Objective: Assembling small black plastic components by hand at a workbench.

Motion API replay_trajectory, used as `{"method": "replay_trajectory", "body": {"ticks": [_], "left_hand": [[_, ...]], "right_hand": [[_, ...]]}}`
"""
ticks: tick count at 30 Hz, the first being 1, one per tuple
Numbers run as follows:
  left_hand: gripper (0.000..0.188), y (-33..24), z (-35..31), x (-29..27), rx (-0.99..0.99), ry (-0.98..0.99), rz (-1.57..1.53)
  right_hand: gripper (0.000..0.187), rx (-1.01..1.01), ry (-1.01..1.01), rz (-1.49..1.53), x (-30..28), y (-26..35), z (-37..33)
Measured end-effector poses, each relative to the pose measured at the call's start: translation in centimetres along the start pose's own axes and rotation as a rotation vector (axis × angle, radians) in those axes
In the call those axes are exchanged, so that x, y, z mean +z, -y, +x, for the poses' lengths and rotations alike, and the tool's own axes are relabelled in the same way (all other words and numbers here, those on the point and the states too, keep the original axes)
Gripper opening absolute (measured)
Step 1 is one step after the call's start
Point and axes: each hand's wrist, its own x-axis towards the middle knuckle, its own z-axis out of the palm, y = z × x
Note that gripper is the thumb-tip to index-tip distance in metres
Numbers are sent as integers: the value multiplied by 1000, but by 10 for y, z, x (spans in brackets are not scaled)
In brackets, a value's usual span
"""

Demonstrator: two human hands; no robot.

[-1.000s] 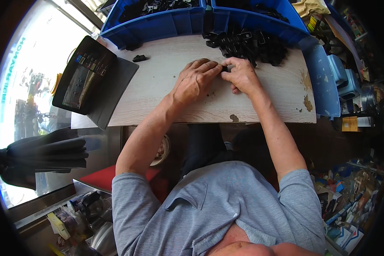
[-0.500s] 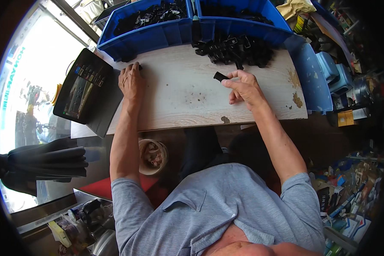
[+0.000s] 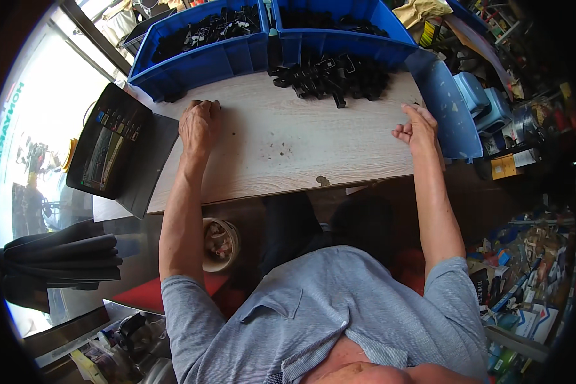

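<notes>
My left hand rests on the left of the whitish tabletop, fingers curled down. A bit of something small and black shows at its fingertips, the rest covered by the hand. Over the table's right edge, beside a pale blue bin, is my right hand. Its fingers are bent, thumb and forefinger close together; what they hold, if anything, is mostly hidden. A heap of black plastic parts lies at the back of the table, between my hands and the deep blue bins.
Two blue bins with black parts line the table's back. A tablet stands at the left on a dark cover. Below the table's front edge is a bucket with pale scraps. Cluttered goods fill the lower right.
My right hand has moved right, from mid-table to the right edge; the black piece it held no longer shows plainly. My left hand stays at the table's left. The whole view has shifted slightly.
</notes>
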Motion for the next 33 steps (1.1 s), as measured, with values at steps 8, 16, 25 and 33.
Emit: {"method": "replay_trajectory", "body": {"ticks": [8,16,25,33], "left_hand": [[28,11,1,-5,-137,-47,-284],[50,0,-6,-20,-5,145,-347],[31,-15,0,-24,235,267,-88],[34,-27,-13,-6,296,72,-135]], "right_hand": [[32,70,381,-221,69,4,-39],[27,100,371,-425,103,3,-41],[20,171,448,-280,88,1,-40],[22,190,483,-210,60,-1,-50]]}}
